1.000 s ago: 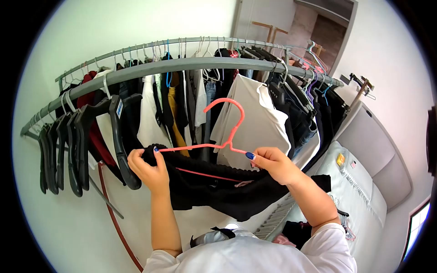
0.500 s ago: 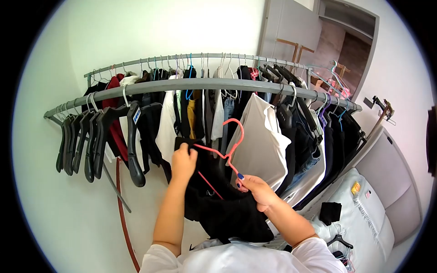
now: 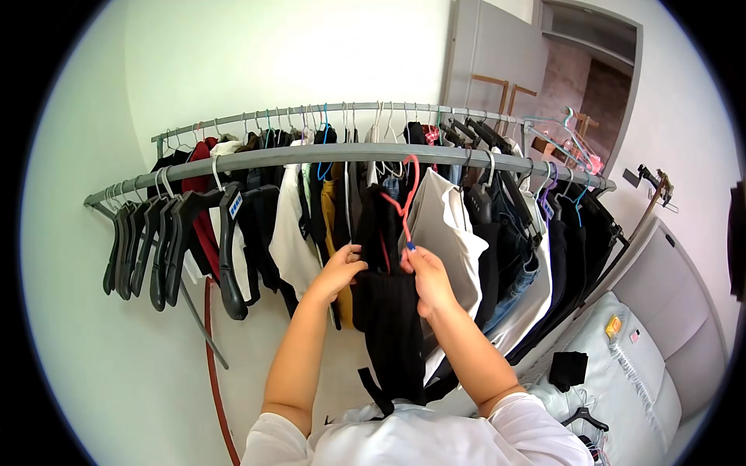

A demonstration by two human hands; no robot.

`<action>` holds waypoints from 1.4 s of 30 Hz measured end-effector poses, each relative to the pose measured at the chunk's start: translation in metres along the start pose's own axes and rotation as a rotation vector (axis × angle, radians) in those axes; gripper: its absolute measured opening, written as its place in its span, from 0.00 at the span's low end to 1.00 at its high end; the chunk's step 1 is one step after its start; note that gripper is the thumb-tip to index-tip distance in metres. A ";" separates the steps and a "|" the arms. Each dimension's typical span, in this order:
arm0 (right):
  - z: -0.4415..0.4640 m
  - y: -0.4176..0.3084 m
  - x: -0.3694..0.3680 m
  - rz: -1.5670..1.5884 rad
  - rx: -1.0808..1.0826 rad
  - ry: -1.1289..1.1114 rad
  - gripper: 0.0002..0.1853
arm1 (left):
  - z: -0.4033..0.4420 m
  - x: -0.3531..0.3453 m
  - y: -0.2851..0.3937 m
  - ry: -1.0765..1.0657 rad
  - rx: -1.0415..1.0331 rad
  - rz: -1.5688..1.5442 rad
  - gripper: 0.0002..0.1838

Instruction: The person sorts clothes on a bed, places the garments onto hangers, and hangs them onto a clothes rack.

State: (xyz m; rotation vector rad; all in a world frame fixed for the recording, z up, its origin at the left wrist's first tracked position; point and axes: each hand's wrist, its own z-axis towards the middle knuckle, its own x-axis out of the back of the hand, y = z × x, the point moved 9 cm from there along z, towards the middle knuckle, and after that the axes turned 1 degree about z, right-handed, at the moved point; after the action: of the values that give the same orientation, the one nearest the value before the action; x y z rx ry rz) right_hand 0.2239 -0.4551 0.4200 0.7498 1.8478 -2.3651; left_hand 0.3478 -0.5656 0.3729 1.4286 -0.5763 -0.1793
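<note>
In front of my chest, a black garment hangs down from a coral-pink hanger, which is partly inside it. My left hand is closed on the garment's left upper edge. Pinched in my right hand is the right arm of the hanger, with the garment's edge beside it. The hanger's hook overlaps the front rail in view, and I cannot tell whether it touches the rail. One black strap of cloth dangles near my shirt.
Black hangers hang along the front rail's left end. Clothes, including a white garment, crowd the rails around and behind. At the right stands a bed with a folded black cloth and loose hangers.
The hanger and garment have risen toward the front rail and turned more upright. My left hand has moved right and down, closer to my right hand, which has lifted.
</note>
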 end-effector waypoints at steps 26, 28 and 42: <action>0.018 0.000 0.086 -0.192 0.258 0.251 0.18 | 0.008 -0.113 0.014 -0.255 -0.329 -0.232 0.38; -0.007 0.005 0.082 -0.383 0.307 0.217 0.23 | 0.001 -0.117 0.021 -0.270 -0.354 -0.232 0.38; -0.106 0.029 0.061 -1.017 0.446 0.238 0.32 | -0.016 -0.125 0.109 0.144 -0.696 0.392 0.32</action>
State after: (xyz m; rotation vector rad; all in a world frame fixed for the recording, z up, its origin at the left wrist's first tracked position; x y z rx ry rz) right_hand 0.2159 -0.3495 0.3512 0.0363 2.1454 -3.5078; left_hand 0.2250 -0.4787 0.4442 0.6331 -0.5878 0.0392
